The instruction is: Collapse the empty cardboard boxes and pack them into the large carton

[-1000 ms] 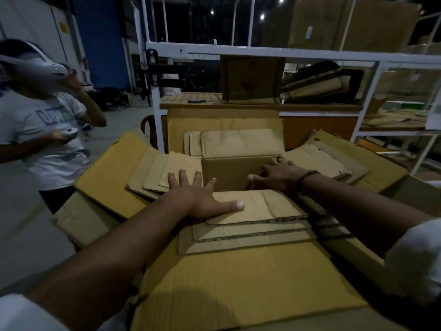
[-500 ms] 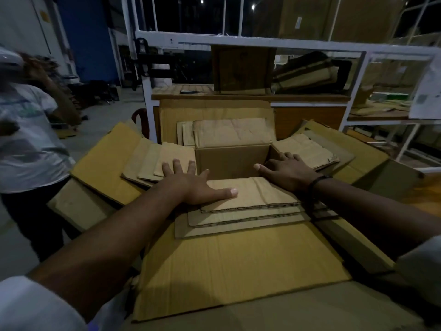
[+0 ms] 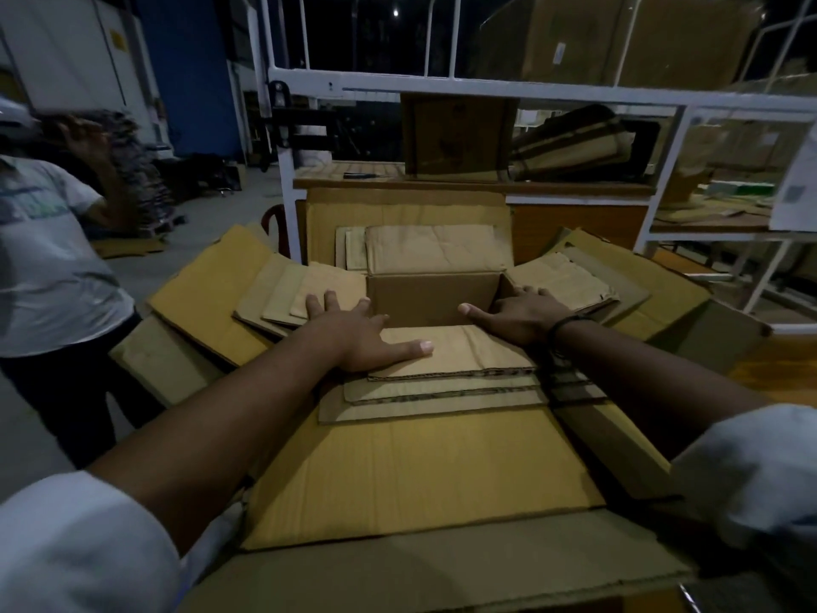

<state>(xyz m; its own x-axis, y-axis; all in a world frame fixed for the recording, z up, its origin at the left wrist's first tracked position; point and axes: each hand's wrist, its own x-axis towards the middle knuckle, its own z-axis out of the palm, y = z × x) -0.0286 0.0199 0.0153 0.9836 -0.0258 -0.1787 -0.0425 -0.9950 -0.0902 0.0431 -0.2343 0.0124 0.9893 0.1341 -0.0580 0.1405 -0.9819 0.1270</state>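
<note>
A large carton (image 3: 411, 475) stands open in front of me, its four yellow-brown flaps spread outward. Nested inside it are several smaller open cardboard boxes, their flaps (image 3: 446, 391) layered over the carton's flaps. The innermost box (image 3: 433, 298) shows its far inner wall. My left hand (image 3: 353, 329) lies flat with straight fingers on the left flaps, thumb stretched across the near flap. My right hand (image 3: 517, 314) presses flat on the right flaps at the box's right edge. A dark band circles my right wrist.
A person (image 3: 48, 258) in a white T-shirt stands at the left, one hand raised. A white metal rack (image 3: 486, 88) rises behind the carton, with a wooden shelf (image 3: 442, 183) holding a brown box and folded cardboard. More cardboard lies on shelves at the right.
Both hands stay pressed on the flaps. The view shifted slightly right and down. The person at the left raised a hand higher and moved partly out of view.
</note>
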